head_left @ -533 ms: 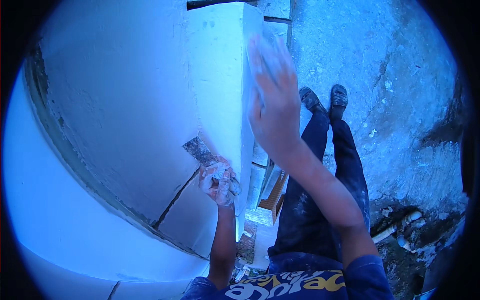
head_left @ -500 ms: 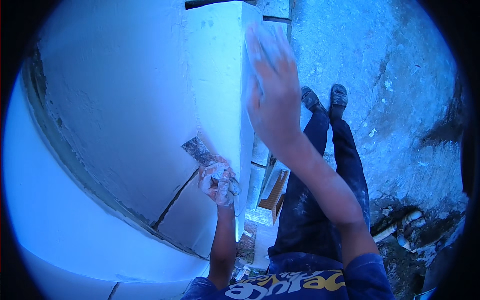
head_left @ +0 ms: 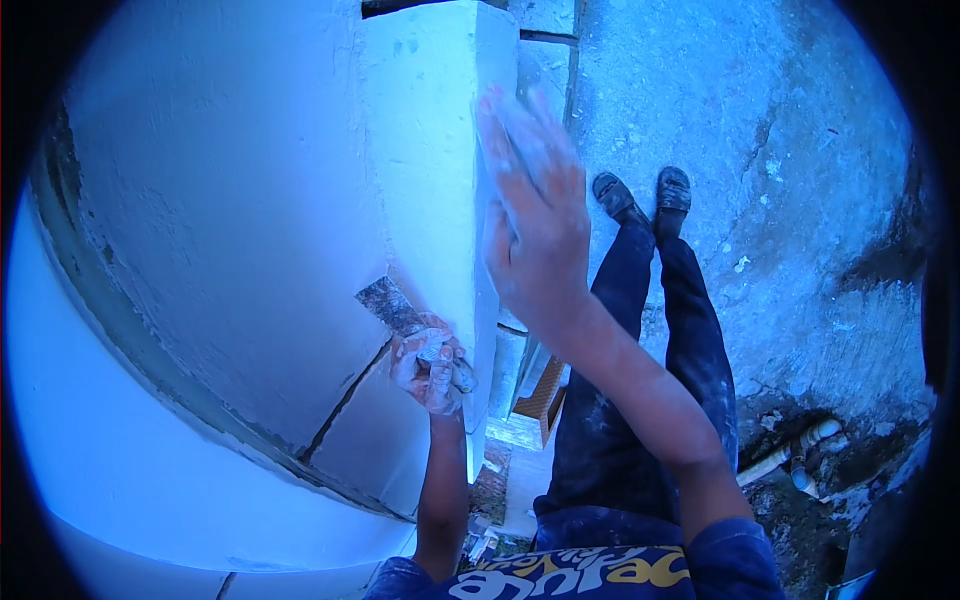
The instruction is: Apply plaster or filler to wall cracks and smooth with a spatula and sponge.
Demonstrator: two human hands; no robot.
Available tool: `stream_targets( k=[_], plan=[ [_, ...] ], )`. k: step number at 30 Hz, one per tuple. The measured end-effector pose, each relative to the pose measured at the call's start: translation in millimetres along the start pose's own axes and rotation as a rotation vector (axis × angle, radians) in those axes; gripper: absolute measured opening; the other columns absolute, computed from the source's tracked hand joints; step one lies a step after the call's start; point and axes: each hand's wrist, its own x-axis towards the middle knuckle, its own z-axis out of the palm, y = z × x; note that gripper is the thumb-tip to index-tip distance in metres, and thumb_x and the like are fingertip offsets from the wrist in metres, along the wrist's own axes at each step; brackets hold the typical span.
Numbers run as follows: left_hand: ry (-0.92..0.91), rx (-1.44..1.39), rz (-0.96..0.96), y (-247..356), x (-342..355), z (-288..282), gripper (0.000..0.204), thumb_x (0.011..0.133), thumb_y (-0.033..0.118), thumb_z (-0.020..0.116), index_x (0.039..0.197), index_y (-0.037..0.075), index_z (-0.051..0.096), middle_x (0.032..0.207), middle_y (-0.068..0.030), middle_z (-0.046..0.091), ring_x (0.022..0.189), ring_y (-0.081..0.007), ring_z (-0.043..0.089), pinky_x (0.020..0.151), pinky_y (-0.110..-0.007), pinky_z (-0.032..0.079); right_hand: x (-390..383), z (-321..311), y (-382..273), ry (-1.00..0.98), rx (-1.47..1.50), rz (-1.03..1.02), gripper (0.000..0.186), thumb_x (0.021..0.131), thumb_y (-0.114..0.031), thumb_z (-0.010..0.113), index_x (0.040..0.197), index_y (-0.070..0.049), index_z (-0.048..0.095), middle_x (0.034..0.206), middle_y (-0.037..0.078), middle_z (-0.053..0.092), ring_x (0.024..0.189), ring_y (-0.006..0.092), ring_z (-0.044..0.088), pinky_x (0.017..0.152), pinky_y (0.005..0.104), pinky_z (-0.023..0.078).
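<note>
Well, mottled scraper (head_left: 388, 304) (near squared pillar (head_left: 425, 150)).

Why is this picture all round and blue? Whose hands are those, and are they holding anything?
There's no robot here, just a person. A camera on their head looks down, and its very wide lens makes the picture round and bendy. The light looks blue in it.

The whitish, dusty left hand grips a scraper with a flat blade. The right hand has its fingers stretched out along the side of a white block; I can't tell if anything is under it.

Farther down are the person's dark slippers on rough ground, with a pale pipe lying nearby.
</note>
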Motion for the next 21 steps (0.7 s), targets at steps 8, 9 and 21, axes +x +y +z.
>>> stream_targets(
  k=[8, 9, 21],
  plan=[
    [-0.002, 0.009, -0.028, 6, 0, 3, 0.019, 0.085, 0.007, 0.067, 0.101, -0.004, 0.065, 0.101, -0.0181, 0.061, 0.073, -0.0190, 0.057, 0.068, -0.030, 0.050, -11, 6, -6, 0.043, 0.096, 0.065, 0.068, 0.085, 0.009, 0.048, 0.151, -0.006, 0.049, 0.150, 0.018, 0.049, 0.144, 0.0372, 0.041, 0.122, 0.0486, 0.029],
    [-0.004, 0.008, -0.059, 8, 2, 4, 0.019, 0.085, 0.007, 0.066, 0.100, -0.004, 0.065, 0.100, -0.0176, 0.061, 0.072, -0.0193, 0.057, 0.069, -0.031, 0.050, -18, 5, -5, -0.018, 0.072, 0.108, 0.068, 0.085, 0.009, 0.048, 0.151, -0.005, 0.049, 0.150, 0.019, 0.050, 0.143, 0.0371, 0.042, 0.122, 0.0487, 0.029],
    [0.018, -0.022, 0.022, 3, -1, 4, 0.017, 0.087, 0.007, 0.066, 0.103, -0.001, 0.065, 0.097, -0.0178, 0.062, 0.075, -0.0205, 0.058, 0.073, -0.033, 0.051, -9, 13, 20, 0.055, 0.152, -0.010, 0.065, 0.086, 0.010, 0.046, 0.148, -0.007, 0.053, 0.151, 0.017, 0.051, 0.145, 0.0358, 0.041, 0.122, 0.0484, 0.029]
  ],
)
